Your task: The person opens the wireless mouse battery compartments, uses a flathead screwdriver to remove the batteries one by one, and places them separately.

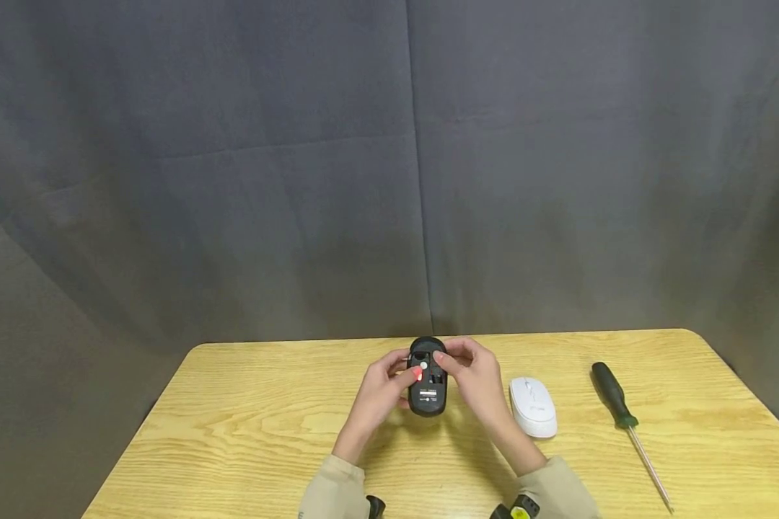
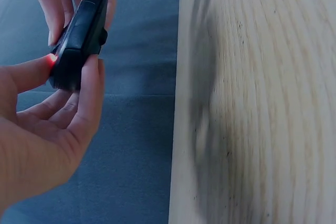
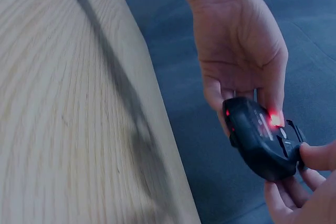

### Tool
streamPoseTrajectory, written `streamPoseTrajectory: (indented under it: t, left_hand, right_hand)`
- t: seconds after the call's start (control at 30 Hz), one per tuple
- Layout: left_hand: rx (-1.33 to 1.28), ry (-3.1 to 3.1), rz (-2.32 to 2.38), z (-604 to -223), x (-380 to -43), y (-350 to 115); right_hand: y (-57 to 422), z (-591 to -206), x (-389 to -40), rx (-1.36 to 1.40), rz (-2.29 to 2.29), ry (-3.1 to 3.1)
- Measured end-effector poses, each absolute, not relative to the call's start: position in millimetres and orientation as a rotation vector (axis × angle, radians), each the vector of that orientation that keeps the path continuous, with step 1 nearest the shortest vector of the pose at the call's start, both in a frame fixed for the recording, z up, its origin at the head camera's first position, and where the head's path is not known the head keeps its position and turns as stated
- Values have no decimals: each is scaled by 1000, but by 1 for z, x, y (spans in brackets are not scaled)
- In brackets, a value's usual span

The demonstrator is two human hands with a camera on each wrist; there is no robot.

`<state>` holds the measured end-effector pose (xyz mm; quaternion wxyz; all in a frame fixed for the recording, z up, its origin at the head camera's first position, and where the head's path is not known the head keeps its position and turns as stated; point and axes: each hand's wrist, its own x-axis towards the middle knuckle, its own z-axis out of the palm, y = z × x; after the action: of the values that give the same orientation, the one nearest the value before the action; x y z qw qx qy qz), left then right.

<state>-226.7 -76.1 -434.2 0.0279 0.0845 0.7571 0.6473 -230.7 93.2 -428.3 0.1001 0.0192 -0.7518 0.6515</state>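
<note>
Both hands hold a black computer mouse [image 1: 428,401] above the table, its underside with a label facing up in the head view. My left hand [image 1: 378,389] grips its left side, the thumb on the underside, where a red light glows on the thumb tip. My right hand [image 1: 482,378] grips the right side near the far end, thumb on the underside beside a dark recess. In the left wrist view the mouse [image 2: 79,40] appears edge-on between both hands. In the right wrist view the right hand [image 3: 310,198] pinches one end. The fingers behind the mouse are partly hidden.
A white computer mouse [image 1: 534,407] lies on the wooden table [image 1: 247,418], to the right of the right forearm. Farther right lies a screwdriver [image 1: 610,389] with a dark green handle, its shaft pointing to the near edge. Grey curtain [image 1: 298,180] hangs behind the table.
</note>
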Motion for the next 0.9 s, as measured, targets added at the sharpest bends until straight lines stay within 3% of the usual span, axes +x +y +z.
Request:
streamPoseTrajectory:
  t: [0.53,0.9]
  left_hand:
    - [255,2333,1999,-431,-226,-74]
    - [174,2303,2076,-432,-227,-79]
  right_hand:
    - [103,-421,-236,-120,2342,-1737]
    - [128,-431,-238,-11,2052,-2241]
